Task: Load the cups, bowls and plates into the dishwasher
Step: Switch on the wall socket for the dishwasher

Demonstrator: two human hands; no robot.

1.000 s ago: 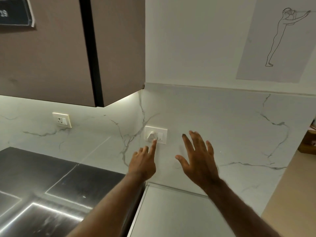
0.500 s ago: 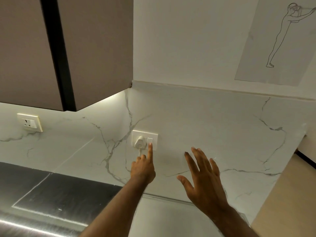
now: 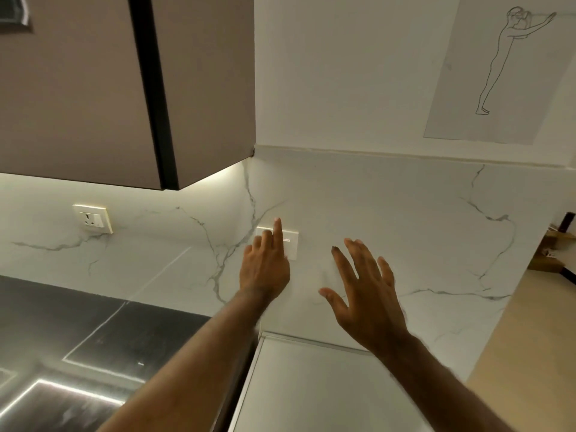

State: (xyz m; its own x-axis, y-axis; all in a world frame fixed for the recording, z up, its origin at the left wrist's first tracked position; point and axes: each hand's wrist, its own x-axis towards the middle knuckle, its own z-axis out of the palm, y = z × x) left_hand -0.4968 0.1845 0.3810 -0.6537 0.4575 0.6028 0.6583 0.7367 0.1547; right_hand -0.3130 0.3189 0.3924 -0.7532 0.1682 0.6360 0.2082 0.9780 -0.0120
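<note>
The left hand (image 3: pixel 265 269) reaches up to a white switch plate (image 3: pixel 288 244) set in the marble-patterned backsplash (image 3: pixel 405 219), its index finger stretched straight out and laid over the plate's left part, the tip reaching past the plate's top edge; the other fingers are curled loosely and the grip grasps nothing. Whether the fingertip actually presses a switch cannot be told, since the hand covers most of the plate. The right hand (image 3: pixel 364 294) hovers just to the right of the plate, palm toward the wall, fingers spread wide and thumb out to the left, its grip released and empty; whether it touches the backsplash cannot be told. Both bare forearms rise from the bottom edge of the view. Further left on the same backsplash sits a second wall socket (image 3: pixel 93 218), well apart from the hands, lit by a strip under the brown wall cabinet (image 3: pixel 78 88) that hangs above it. Below lies a dark, glossy surface (image 3: pixel 93 353) reflecting light lines, and beside it, under the hands, a pale white surface (image 3: pixel 311 394). On the plain wall at upper right hangs a sheet with a line drawing of a stretching figure (image 3: pixel 498 63). No cups, bowls, plates or dishwasher appear in this view, so their place cannot be told.
</note>
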